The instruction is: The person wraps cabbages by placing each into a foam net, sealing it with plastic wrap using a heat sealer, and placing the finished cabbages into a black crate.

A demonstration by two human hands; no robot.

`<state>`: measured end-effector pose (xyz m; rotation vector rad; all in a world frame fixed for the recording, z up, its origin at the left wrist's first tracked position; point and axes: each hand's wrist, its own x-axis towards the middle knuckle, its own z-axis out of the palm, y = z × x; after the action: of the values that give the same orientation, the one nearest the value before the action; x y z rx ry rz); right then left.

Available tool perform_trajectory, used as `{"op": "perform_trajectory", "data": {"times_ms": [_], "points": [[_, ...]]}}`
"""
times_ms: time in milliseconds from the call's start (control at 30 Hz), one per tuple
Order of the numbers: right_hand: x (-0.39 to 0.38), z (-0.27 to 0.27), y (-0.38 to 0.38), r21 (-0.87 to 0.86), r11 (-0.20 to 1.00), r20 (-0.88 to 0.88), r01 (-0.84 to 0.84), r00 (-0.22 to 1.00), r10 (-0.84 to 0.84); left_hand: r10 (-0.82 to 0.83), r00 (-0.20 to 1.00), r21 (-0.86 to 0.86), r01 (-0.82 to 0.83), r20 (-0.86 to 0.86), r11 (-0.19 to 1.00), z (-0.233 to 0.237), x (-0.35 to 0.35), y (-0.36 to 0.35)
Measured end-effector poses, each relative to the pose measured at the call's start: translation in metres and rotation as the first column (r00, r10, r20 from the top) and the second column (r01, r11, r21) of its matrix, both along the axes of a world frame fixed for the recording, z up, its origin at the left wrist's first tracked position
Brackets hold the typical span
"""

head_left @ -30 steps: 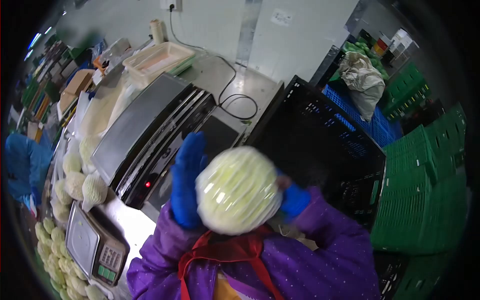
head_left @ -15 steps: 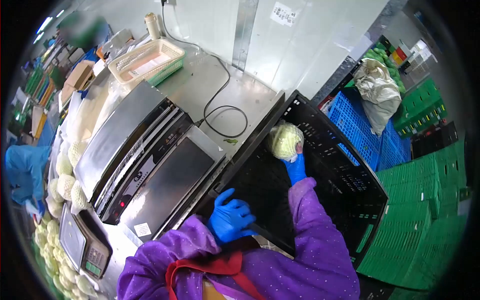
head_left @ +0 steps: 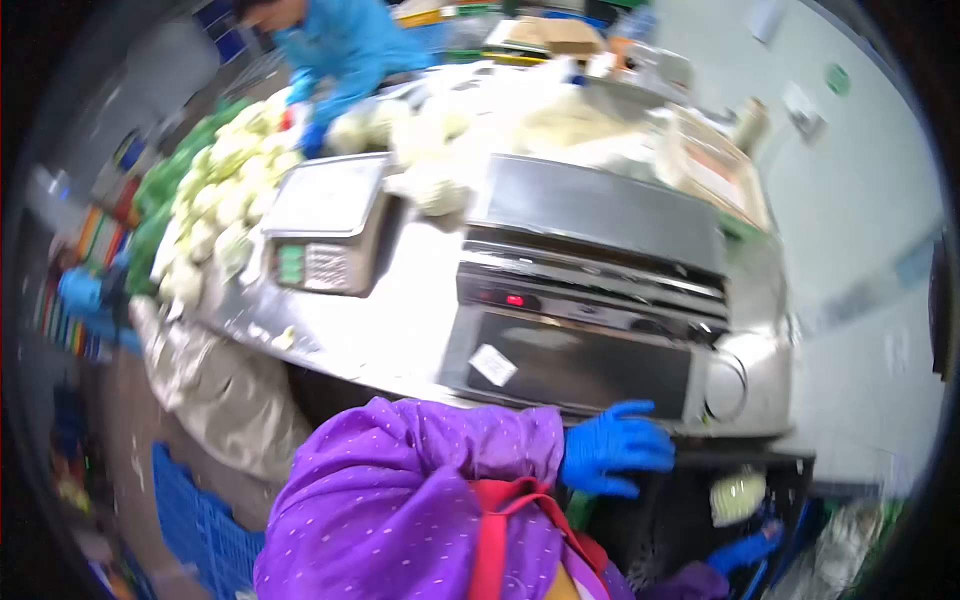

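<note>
My left hand (head_left: 617, 449), in a blue glove, is held near the front edge of the black sealing machine (head_left: 580, 365). Its fingers are spread, with nothing in them. At the lower right, my right hand (head_left: 745, 550), also gloved in blue, is beside a pale cabbage (head_left: 738, 498) in the black crate (head_left: 690, 485). A small gap shows between that hand and the cabbage, and its fingers are blurred.
A scale (head_left: 325, 225) stands on the metal table (head_left: 400, 320), left of the machine. Many cabbages (head_left: 235, 190) are piled behind it. A co-worker in blue (head_left: 355, 50) leans over them. A sack (head_left: 215, 390) and blue crate (head_left: 205, 520) are lower left.
The view has swung left, bringing the scale and co-worker into fuller sight. My right hand has moved off the cabbage, which now lies in the crate. My left hand remains spread.
</note>
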<state>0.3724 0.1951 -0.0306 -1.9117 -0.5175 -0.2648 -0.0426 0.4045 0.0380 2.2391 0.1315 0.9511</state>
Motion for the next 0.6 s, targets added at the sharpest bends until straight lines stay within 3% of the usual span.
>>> {"op": "perform_trajectory", "data": {"times_ms": [33, 67, 100, 133, 167, 200, 233, 267, 300, 333, 367, 400, 433, 467, 533, 600], "points": [[-0.013, 0.031, 0.021, 0.23, 0.967, -0.174, -0.109, 0.973, 0.151, 0.138, 0.99, -0.056, -0.137, 0.009, 0.989, -0.002, -0.03, 0.02], [-0.05, 0.075, 0.043, 0.153, 0.971, -0.064, -0.181, 0.979, 0.193, 0.29, 0.957, -0.101, -0.289, 0.004, 0.952, 0.003, -0.066, 0.041], [-0.07, 0.098, 0.064, 0.242, 0.936, -0.129, -0.256, 0.947, 0.293, 0.465, 0.885, -0.204, -0.451, 0.026, 0.869, -0.012, -0.096, 0.06], [-0.094, 0.113, 0.09, 0.19, 0.89, -0.065, -0.414, 0.9, 0.432, 0.659, 0.747, -0.625, -0.474, 0.087, 0.62, -0.011, -0.121, 0.068], [-0.122, 0.127, 0.118, 0.126, 0.826, -0.009, -0.549, 0.832, 0.554, 0.813, 0.57, -0.68, -0.549, 0.121, 0.486, -0.048, -0.153, 0.095], [-0.161, 0.131, 0.153, 0.07, 0.698, -0.062, -0.713, 0.695, 0.716, 0.874, 0.453, -0.96, -0.118, 0.174, 0.253, -0.055, -0.19, 0.118], [-0.215, 0.139, 0.19, 0.021, 0.544, -0.125, -0.839, 0.538, 0.834, 0.945, 0.313, -0.912, -0.351, 0.098, 0.211, -0.072, -0.231, 0.14], [-0.282, 0.146, 0.226, 0.196, 0.369, -0.268, -0.909, 0.313, 0.911, 0.965, 0.264, -0.955, -0.29, -0.011, 0.069, -0.09, -0.262, 0.156], [-0.35, 0.155, 0.264, 0.369, 0.096, -0.361, -0.925, -0.047, 0.931, 0.956, 0.281, -0.988, -0.151, -0.079, -0.038, -0.108, -0.287, 0.174], [-0.401, 0.15, 0.302, 0.404, -0.02, -0.402, -0.915, -0.197, 0.894, 0.95, 0.29, -0.988, -0.133, -0.112, -0.076, -0.126, -0.307, 0.192], [-0.457, 0.154, 0.342, 0.282, -0.079, -0.431, -0.956, -0.2, 0.88, 0.945, 0.294, -0.987, -0.114, -0.145, -0.116, -0.14, -0.322, 0.209], [-0.499, 0.145, 0.388, 0.266, -0.126, -0.485, -0.956, -0.245, 0.84, 0.934, 0.325, -0.988, -0.089, -0.15, -0.128, -0.146, -0.331, 0.223], [-0.547, 0.142, 0.433, 0.373, -0.123, -0.515, -0.92, -0.315, 0.797, 0.922, 0.355, -0.988, -0.066, -0.155, -0.141, -0.15, -0.339, 0.237], [-0.583, 0.126, 0.479, 0.341, -0.195, -0.424, -0.919, -0.336, 0.841, 0.909, 0.385, -0.987, -0.045, -0.16, -0.155, -0.153, -0.346, 0.25], [-0.632, 0.055, 0.579, -0.014, -0.167, -0.205, -0.986, -0.16, 0.965, 0.878, 0.424, -0.974, -0.042, -0.221, -0.225, -0.153, -0.352, 0.273], [-0.657, -0.02, 0.653, -0.464, 0.037, -0.149, -0.885, 0.119, 0.982, 0.85, 0.47, -0.967, -0.038, -0.24, -0.252, -0.167, -0.36, 0.292]]}}
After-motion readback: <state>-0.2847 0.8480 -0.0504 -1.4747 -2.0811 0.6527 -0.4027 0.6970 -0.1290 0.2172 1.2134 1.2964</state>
